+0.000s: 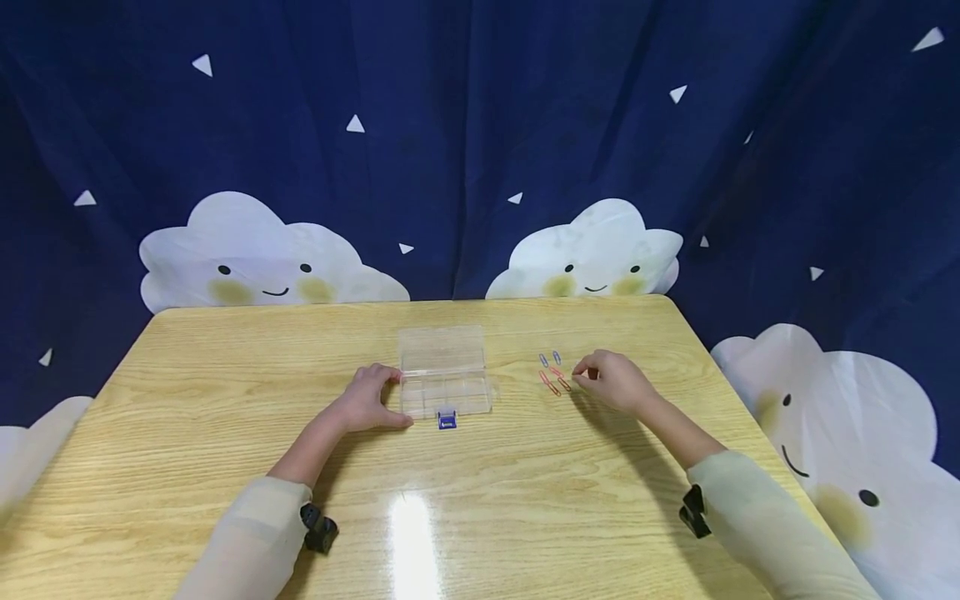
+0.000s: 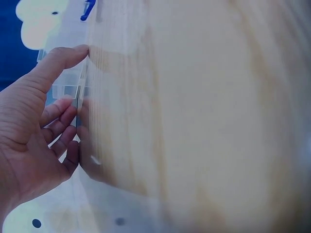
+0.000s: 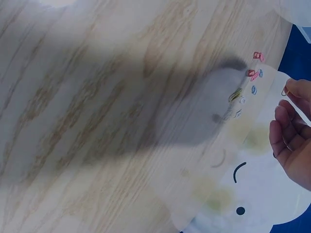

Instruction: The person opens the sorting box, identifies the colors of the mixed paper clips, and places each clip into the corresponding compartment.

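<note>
A clear plastic compartment box (image 1: 446, 393) lies on the table, its lid (image 1: 441, 348) folded back and a blue latch (image 1: 447, 420) at the front. My left hand (image 1: 367, 398) grips its left side, thumb at the front corner and index finger farther back; the other fingers curl beside it in the left wrist view. To the right of the box, my right hand (image 1: 613, 380) pinches a small paper clip (image 3: 284, 91) between thumb and forefinger, held up off the table. Close by on its left lie red and pink paper clips (image 1: 553, 387) and blue paper clips (image 1: 543, 360).
The wooden table (image 1: 540, 500) has its far edge against a dark blue curtain (image 1: 465, 150) with white clouds. In the right wrist view, yellowish and whitish paper clips (image 3: 235, 94) show near the coloured ones. The tabletop is glossy and mirrors light.
</note>
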A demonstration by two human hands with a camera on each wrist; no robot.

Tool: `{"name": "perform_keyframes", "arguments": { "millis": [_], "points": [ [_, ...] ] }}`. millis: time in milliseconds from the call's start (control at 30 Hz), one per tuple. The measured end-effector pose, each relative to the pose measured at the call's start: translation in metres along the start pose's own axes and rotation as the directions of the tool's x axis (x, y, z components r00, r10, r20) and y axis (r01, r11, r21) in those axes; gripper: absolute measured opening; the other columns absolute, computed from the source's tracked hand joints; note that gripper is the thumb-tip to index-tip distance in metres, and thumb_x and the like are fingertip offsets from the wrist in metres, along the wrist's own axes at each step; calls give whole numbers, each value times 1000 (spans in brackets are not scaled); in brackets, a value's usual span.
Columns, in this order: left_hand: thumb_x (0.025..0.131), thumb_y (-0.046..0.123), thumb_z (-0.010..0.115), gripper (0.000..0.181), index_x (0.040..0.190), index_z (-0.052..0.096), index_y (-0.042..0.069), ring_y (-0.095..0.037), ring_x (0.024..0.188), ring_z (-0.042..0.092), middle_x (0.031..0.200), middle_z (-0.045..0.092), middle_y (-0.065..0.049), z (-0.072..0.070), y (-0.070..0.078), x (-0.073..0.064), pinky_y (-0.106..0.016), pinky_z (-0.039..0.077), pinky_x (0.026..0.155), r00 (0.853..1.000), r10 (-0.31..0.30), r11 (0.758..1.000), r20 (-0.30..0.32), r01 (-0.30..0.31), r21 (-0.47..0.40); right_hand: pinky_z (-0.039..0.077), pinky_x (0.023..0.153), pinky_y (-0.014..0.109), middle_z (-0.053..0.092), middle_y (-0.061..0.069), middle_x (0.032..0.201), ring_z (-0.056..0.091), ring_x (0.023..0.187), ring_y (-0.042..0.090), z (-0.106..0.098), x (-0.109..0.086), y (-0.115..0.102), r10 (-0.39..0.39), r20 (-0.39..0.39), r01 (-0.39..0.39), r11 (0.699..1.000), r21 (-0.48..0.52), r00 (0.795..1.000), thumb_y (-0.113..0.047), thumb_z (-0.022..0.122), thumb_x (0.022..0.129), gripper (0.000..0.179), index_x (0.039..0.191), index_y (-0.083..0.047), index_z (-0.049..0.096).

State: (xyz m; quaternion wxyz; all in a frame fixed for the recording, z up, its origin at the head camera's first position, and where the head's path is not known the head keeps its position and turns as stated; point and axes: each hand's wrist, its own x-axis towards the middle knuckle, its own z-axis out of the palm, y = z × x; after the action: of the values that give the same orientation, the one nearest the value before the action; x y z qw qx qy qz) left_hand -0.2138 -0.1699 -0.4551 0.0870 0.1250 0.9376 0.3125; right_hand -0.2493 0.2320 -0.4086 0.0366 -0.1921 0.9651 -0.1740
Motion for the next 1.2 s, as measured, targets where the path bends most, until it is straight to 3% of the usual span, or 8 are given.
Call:
{"name": "perform_keyframes", "arguments": {
  "millis": [1200],
  "points": [
    [66, 36, 82, 73, 123, 51, 1, -35, 116, 38, 127, 47, -18, 0, 0, -1, -50, 37, 96, 1000, 4, 1000, -1, -4, -4, 38, 59, 25, 56, -2, 72, 44, 62, 9, 11, 21, -55, -187, 1, 187, 982, -7, 982, -19, 64, 87, 12, 91, -10, 71]
  ]
}}
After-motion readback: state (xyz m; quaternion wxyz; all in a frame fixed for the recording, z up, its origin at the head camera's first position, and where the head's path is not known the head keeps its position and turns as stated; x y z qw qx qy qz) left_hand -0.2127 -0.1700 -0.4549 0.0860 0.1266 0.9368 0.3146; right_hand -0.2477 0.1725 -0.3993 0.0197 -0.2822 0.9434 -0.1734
